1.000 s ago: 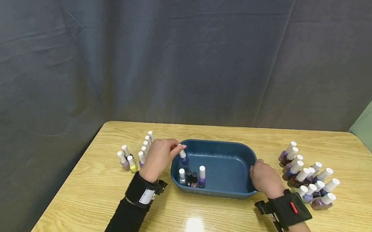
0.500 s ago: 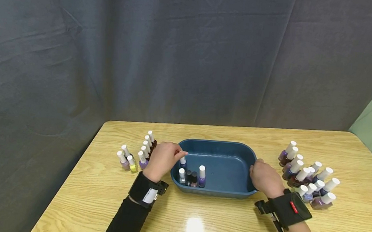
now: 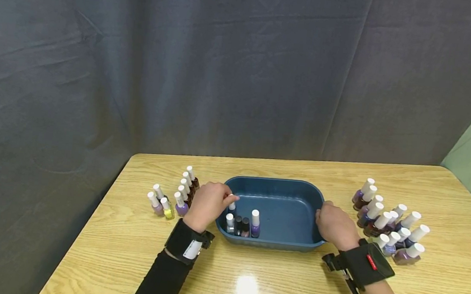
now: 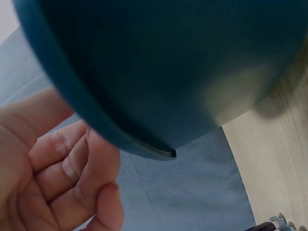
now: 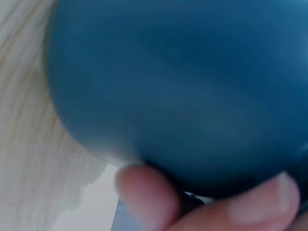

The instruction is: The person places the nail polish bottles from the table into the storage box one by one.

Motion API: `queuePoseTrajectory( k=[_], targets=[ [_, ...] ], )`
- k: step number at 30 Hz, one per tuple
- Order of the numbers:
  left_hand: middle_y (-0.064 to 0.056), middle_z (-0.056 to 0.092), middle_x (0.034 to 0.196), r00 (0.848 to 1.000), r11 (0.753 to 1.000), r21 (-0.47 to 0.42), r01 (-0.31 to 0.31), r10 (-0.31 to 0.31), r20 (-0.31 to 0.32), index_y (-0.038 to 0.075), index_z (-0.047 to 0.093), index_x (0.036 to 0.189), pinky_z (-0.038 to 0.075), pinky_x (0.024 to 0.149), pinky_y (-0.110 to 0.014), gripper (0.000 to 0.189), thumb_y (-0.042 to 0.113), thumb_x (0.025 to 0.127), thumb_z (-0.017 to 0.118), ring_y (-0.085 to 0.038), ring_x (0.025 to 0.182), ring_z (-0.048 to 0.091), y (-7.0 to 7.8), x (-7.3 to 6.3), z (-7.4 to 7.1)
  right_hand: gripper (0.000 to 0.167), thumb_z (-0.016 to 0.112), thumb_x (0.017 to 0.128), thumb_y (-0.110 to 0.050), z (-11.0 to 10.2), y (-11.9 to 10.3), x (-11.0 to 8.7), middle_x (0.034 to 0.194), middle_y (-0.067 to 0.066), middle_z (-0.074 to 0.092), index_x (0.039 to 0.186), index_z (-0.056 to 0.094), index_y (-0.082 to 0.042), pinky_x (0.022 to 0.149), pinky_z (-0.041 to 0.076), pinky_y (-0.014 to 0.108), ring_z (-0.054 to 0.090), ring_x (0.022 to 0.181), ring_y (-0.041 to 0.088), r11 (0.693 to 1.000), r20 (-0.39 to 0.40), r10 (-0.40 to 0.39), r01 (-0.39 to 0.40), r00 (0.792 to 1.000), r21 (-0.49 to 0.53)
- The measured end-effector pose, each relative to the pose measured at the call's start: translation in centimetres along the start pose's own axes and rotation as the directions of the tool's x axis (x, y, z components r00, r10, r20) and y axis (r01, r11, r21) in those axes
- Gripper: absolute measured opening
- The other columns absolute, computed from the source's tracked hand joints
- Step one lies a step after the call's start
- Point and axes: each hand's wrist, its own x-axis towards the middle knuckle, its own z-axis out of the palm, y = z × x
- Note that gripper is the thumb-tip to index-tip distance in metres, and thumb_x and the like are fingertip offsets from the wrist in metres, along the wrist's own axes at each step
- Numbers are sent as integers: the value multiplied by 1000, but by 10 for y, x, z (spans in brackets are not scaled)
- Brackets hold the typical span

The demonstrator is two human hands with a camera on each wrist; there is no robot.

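Head view: a blue tray (image 3: pixel 268 244) is seated on a wood-grained table (image 3: pixel 122 259), its right end gripped by the right hand (image 3: pixel 336 225), whose fingers are curled at the rim. By the left hand (image 3: pixel 208 206) a blue-bodied bottle (image 3: pixel 232 208) is held inside the tray at the left end, its white cap pinched between thumb and finger; its base is hidden, and contact with the tray floor cannot be confirmed. Nearer the tray's front wall, four bottles are noted upright: a pale bottle (image 3: pixel 229 226), two black-capped bottles (image 3: pixel 245 228) set close together, and a purple bottle (image 3: pixel 255 229). Left of the tray, a slanting row of white-capped bottles (image 3: pixel 182 208) is recorded, with a yellow bottle (image 3: pixel 168 213) and a lilac bottle (image 3: pixel 157 209) near it. Right of the tray, a cluster of white-capped bottles (image 3: pixel 383 221) is found, well apart from the row. Behind the table a grey curtain (image 3: pixel 242 72) is hung. In the right wrist view, fingertips are seen at the tray's edge; in the left wrist view, the pinched bottle is hidden
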Motion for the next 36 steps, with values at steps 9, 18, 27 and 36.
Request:
queuePoseTrajectory(
  k=[9, 18, 27, 36],
  targets=[
    [6, 40, 49, 1000, 999, 38, 6, -5, -9, 16, 62, 63, 20, 45, -19, 28, 34, 85, 63, -6, 43, 34, 2, 0, -1, 29, 38, 94, -9, -1, 0, 0, 67, 19, 54, 93, 46, 18, 52, 41, 37, 53, 58, 24, 1000, 15, 13, -13, 1000, 1],
    [4, 52, 53, 999, 997, 69, 32, -30, -26, 15, 70, 72, 22, 42, -20, 27, 38, 85, 62, -6, 44, 39, -1, -1, -10, 28, 38, 93, -9, 0, 1, 1, 67, 19, 54, 92, 46, 18, 52, 41, 36, 53, 58, 24, 1000, 12, 4, -4, 1000, -1],
    [-4, 70, 72, 950, 955, -2, 297, -296, -103, 11, 73, 90, 42, 53, -29, 26, 35, 84, 65, -16, 60, 60, -37, -11, -60, 28, 39, 93, -9, 0, 0, 2, 69, 20, 55, 93, 47, 17, 53, 42, 38, 54, 60, 25, 1000, 22, 17, -17, 1000, -7],
    [-18, 69, 94, 835, 835, -10, 550, -550, -24, 3, 70, 100, 47, 59, -38, 34, 33, 85, 63, -28, 75, 64, -90, -40, -98, 27, 39, 93, -9, -1, 0, 1, 67, 19, 54, 92, 46, 18, 53, 43, 38, 54, 59, 24, 1000, 18, 14, -14, 1000, -11]
  ],
)
